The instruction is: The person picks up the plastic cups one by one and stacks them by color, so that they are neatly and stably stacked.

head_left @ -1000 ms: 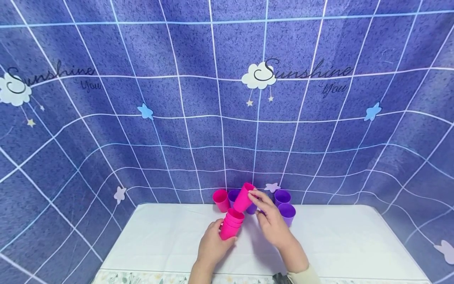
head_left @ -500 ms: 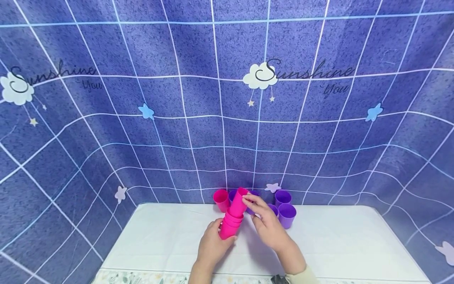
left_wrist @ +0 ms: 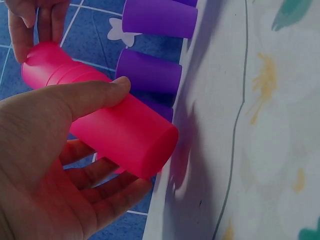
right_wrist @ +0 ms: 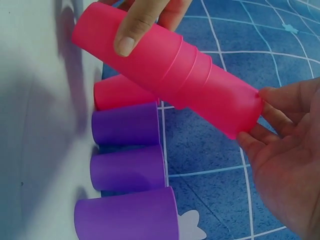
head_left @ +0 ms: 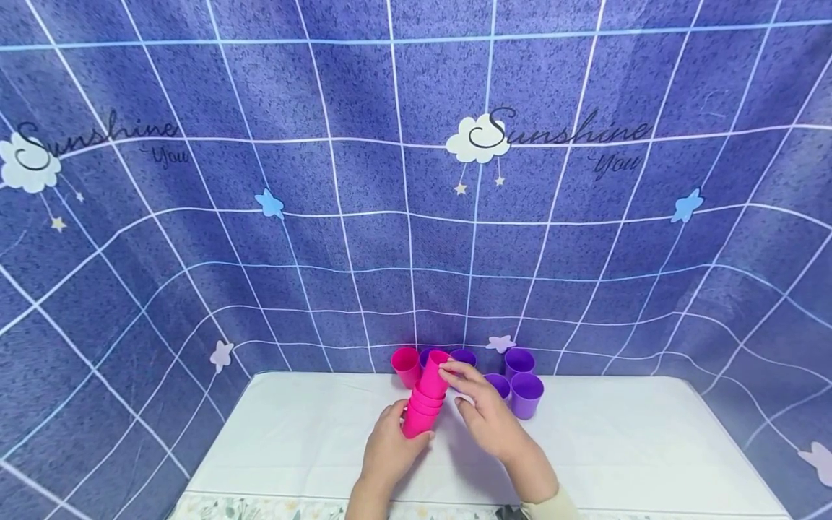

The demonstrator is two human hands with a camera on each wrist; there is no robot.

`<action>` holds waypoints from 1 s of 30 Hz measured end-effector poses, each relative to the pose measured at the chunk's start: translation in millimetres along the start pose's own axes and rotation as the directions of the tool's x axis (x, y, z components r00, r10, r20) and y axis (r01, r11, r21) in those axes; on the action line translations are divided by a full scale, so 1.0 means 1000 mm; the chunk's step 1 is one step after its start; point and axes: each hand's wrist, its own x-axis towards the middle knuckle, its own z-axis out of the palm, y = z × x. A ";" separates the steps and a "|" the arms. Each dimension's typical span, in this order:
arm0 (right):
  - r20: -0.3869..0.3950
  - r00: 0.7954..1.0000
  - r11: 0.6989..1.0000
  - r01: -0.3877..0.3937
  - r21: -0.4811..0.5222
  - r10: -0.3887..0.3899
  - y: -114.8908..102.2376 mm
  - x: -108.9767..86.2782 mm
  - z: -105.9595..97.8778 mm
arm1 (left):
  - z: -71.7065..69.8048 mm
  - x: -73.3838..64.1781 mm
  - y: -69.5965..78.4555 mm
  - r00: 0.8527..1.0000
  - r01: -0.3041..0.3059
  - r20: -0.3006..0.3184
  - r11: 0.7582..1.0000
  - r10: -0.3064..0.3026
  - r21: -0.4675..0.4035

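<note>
My left hand [head_left: 392, 449] grips a tilted stack of nested pink cups [left_wrist: 127, 132], its thumb across the side of the lowest one. Above them, the top pink cup [right_wrist: 227, 102] has its lower end inside the stack's mouth. My right hand [head_left: 487, 412] pinches that top cup near its rim between thumb and fingers. The held cups are raised off the white table, as both wrist views show. How far the top cup reaches inside is hidden.
Behind the hands a pink cup [head_left: 406, 367] stands at the table's back edge. Several purple cups stand beside it, one nearer the front right [head_left: 526, 396]. A blue patterned curtain [head_left: 325, 289] hangs behind the white table [head_left: 624, 448].
My right hand has moved left and down, bringing the top pink cup from above the stack into its mouth. The left hand has kept its grip in nearly the same place.
</note>
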 end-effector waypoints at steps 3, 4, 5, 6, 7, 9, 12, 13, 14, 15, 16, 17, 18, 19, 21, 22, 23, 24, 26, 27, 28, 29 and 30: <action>0.016 1.000 1.000 -0.008 -0.010 0.008 0.001 -0.001 0.000 | 0.000 0.000 0.001 1.000 0.002 0.003 1.000 -0.002 -0.012; 0.023 1.000 1.000 -0.010 -0.015 0.010 0.001 -0.001 0.001 | -0.001 0.000 0.001 1.000 0.000 0.004 1.000 0.000 -0.016; 0.030 0.999 1.000 -0.011 -0.024 0.012 0.001 -0.001 0.001 | -0.001 0.000 0.002 1.000 0.003 0.007 1.000 -0.003 -0.018; 0.035 0.999 0.999 -0.009 -0.032 0.010 0.001 -0.001 0.002 | -0.001 0.000 0.002 1.000 0.004 0.008 1.000 -0.004 -0.020; 0.043 0.999 0.999 -0.008 -0.037 0.010 0.001 -0.001 0.002 | -0.001 0.000 0.002 1.000 0.003 0.010 1.000 -0.003 -0.024; 0.056 0.998 0.999 -0.003 -0.043 0.005 0.001 -0.001 0.004 | -0.001 -0.001 0.003 1.000 0.003 0.010 1.000 -0.003 -0.029; 0.077 0.997 0.999 -0.005 -0.034 0.007 0.000 -0.002 0.006 | -0.001 -0.001 0.003 1.000 0.000 0.011 0.999 0.000 -0.033; 0.085 0.996 0.999 -0.009 -0.031 0.012 -0.001 -0.002 0.006 | -0.001 -0.001 0.003 1.000 -0.002 0.013 0.999 0.002 -0.033; 0.091 0.996 0.999 -0.012 -0.032 0.015 -0.001 -0.002 0.006 | -0.001 -0.001 0.003 1.000 -0.002 0.017 0.999 0.002 -0.033; 0.097 0.995 0.999 -0.016 -0.032 0.019 -0.002 -0.002 0.007 | -0.001 -0.001 0.003 1.000 -0.002 0.022 0.999 0.003 -0.035; 0.103 0.994 0.999 -0.022 -0.033 0.025 -0.003 -0.002 0.007 | -0.001 -0.001 0.003 1.000 -0.003 0.028 0.999 0.004 -0.038; 0.110 0.994 0.999 -0.026 -0.036 0.030 -0.003 -0.002 0.007 | -0.001 -0.001 0.002 0.999 -0.004 0.033 0.999 0.006 -0.043; 0.116 0.993 0.999 -0.030 -0.039 0.034 -0.004 -0.002 0.007 | -0.001 0.000 0.002 0.999 -0.004 0.039 0.999 0.006 -0.048; 0.123 0.992 0.999 -0.032 -0.040 0.037 -0.004 -0.002 0.007 | -0.001 0.000 0.002 0.999 -0.004 0.044 0.999 0.007 -0.050; 0.136 0.990 0.999 -0.032 -0.036 0.037 -0.004 -0.002 0.008 | -0.001 0.000 0.001 0.999 -0.005 0.051 0.998 0.008 -0.056; 0.142 0.989 0.999 -0.035 -0.034 0.039 -0.004 -0.002 0.008 | 0.000 0.001 0.001 0.999 -0.007 0.053 0.998 0.011 -0.058; 0.147 0.988 0.999 -0.038 -0.030 0.042 -0.004 -0.002 0.008 | 0.000 0.001 0.000 0.999 -0.009 0.053 0.998 0.012 -0.060; 0.152 0.987 0.999 -0.043 -0.026 0.047 -0.003 -0.003 0.009 | 0.000 0.002 0.000 0.998 -0.009 0.054 0.998 0.012 -0.060; 0.161 0.985 0.998 -0.054 -0.020 0.057 -0.003 -0.003 0.010 | 0.001 0.002 -0.001 0.998 -0.010 0.054 0.998 0.013 -0.059; 0.166 0.984 0.998 -0.062 -0.015 0.064 -0.003 -0.003 0.010 | 0.001 0.002 -0.002 0.998 -0.009 0.054 0.998 0.012 -0.060; 0.168 0.983 0.998 -0.068 -0.012 0.069 -0.003 -0.003 0.010 | 0.002 0.003 -0.002 0.999 -0.008 0.052 0.998 0.012 -0.062; 0.170 0.983 0.997 -0.073 -0.009 0.074 -0.003 -0.003 0.011 | 0.002 0.003 -0.003 0.999 -0.008 0.052 0.998 0.011 -0.063; 0.171 0.982 0.997 -0.080 -0.005 0.079 -0.003 -0.003 0.011 | 0.002 0.003 -0.004 0.999 -0.008 0.050 0.998 0.011 -0.063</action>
